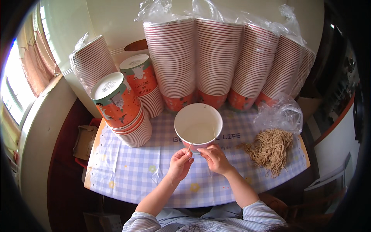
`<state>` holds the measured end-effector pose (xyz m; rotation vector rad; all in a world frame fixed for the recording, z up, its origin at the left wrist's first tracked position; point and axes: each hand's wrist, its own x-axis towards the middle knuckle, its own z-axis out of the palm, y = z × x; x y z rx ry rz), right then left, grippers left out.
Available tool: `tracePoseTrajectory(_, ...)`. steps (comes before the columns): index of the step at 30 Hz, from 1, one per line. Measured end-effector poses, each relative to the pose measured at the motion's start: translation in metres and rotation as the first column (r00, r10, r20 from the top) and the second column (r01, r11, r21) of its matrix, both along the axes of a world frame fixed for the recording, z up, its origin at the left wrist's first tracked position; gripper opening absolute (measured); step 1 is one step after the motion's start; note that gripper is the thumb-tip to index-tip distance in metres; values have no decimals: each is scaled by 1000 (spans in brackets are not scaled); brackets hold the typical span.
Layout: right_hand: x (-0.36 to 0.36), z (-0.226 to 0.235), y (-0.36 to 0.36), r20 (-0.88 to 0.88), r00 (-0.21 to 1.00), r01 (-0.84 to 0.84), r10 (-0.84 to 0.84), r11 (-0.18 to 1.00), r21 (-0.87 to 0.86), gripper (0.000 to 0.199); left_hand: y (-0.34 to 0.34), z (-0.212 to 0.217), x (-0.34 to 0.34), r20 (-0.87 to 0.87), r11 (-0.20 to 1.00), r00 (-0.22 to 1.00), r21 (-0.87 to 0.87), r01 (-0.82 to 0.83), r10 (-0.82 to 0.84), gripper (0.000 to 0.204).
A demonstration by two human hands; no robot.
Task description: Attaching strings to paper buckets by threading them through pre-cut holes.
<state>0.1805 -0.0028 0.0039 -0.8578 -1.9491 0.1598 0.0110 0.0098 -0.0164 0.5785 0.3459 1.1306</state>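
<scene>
Surface (135, 176): one. Wrapped bucket stacks (170, 58): six visible, back. Unwrapped stacks (123, 103): two, left. Open bucket (197, 116): one, before you. Cord heap (272, 149): one, right. Your right hand (216, 160): at bucket's near side, grip uncertain. Left hand (180, 163): pinches one cord (190, 146).

Gap between bucket (195, 123) and yarn (272, 149)

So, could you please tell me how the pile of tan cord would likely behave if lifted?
The pile of tan cord would probably flop, since its thin strands lie in loose curls. It may come up tangled, as the strands cross, and loose ends at its edge could trail.
</scene>
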Motion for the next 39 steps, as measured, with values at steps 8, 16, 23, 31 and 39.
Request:
tracePoseTrajectory(8,-4,-6,-2,166,975,139,-150,987,75,23,5,-4,-2,-147,996,988,-71,-47,36,4)
tracePoseTrajectory(16,-14,-3,-6,219,969,85,-118,984,155,9,1,3,-1,-225,990,974,-138,-41,9,8)
tracePoseTrajectory(23,-5,5,-6,226,973,-62,46,996,62,12,6,9,-8,-169,988,984,-137,-73,49,6)
tracePoseTrajectory(31,-2,-4,-2,240,961,125,-140,989,75,11,7,12,-10,-229,979,970,-162,-121,82,8)
tracePoseTrajectory(39,-34,-7,-16,273,903,289,-332,939,187,18,6,8,-7,-252,984,958,-80,-162,137,10)
